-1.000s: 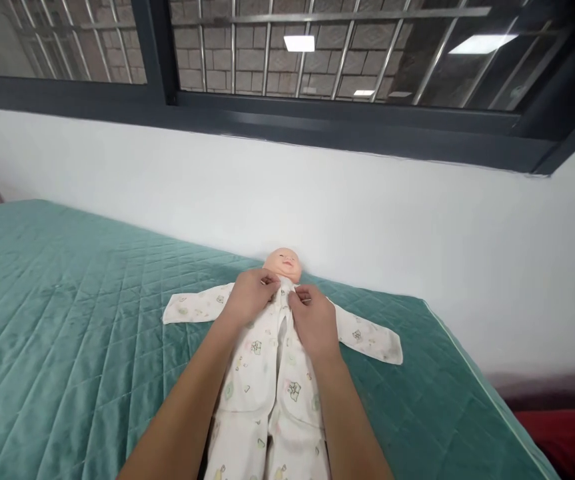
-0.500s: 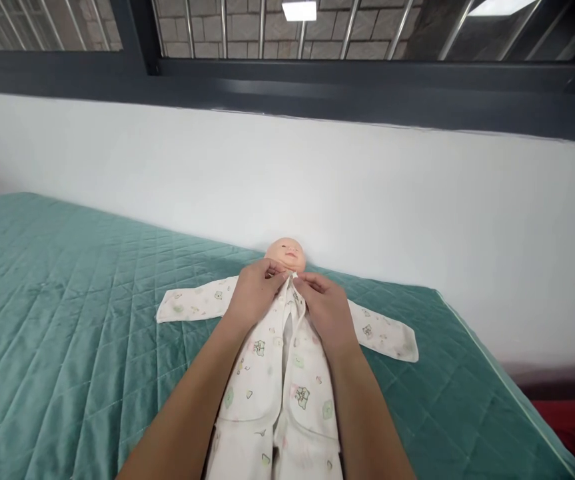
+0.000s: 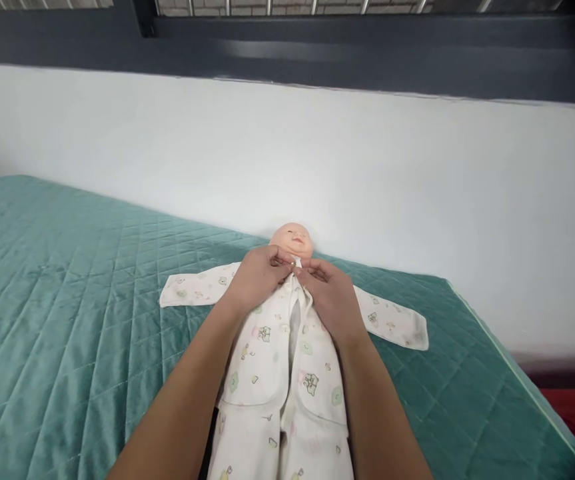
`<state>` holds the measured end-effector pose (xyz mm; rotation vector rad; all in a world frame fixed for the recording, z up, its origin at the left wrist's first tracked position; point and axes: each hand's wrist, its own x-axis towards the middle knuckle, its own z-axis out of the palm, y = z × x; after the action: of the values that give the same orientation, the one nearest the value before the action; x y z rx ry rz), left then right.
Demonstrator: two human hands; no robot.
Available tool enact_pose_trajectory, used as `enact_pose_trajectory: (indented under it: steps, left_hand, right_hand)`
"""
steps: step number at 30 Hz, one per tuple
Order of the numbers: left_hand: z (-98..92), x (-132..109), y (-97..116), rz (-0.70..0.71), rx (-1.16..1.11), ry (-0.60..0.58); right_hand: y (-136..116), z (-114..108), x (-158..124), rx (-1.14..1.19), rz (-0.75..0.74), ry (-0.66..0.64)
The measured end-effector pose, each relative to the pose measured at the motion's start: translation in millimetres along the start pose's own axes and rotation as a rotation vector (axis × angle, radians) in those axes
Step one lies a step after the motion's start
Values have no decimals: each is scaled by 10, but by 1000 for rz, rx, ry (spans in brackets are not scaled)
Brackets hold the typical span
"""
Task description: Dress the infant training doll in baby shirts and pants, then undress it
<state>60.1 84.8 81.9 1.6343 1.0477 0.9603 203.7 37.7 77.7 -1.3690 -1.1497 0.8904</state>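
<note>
A baby doll [image 3: 292, 239] lies on its back, its head near the wall. It wears a white baby jacket [image 3: 262, 353] printed with small bears, both sleeves spread outward. The jacket's front is joined or held together near the neck and gapes below the chest. White printed trousers [image 3: 250, 443] show under its hem. My left hand [image 3: 262, 275] pinches the collar edge just below the doll's chin. Opposite it, my right hand [image 3: 331, 293] pinches the other collar edge, fingertips almost touching the left ones. Whatever fastener lies between the fingertips is too small to make out.
A green quilted cover [image 3: 92, 313] spreads under the doll, with its piped edge [image 3: 512, 373] at the right. Behind stands a white wall [image 3: 367, 173] below a dark window frame [image 3: 287, 53] with metal bars. Something red [image 3: 567, 410] shows beyond the right edge.
The view has tilted down, so less of the window shows. Both hands stay at the collar, their fingertips slightly shifted and closer together.
</note>
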Motion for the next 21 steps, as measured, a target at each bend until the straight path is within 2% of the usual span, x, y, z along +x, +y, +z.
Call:
enact_pose_trajectory:
  steps: [4, 11, 16, 21]
  left_hand:
    - [-6, 3, -19, 12, -7, -7]
    - [-9, 19, -50, -4, -164, -16]
    - [-8, 20, -55, -13, -187, -5]
    - [-4, 19, -68, -36, -246, -10]
  right_hand:
    - [18, -22, 19, -2, 29, 5]
    - [32, -12, 28, -30, 50, 50]
    - [16, -7, 16, -59, -2, -1]
    - [37, -59, 20, -90, 45, -61]
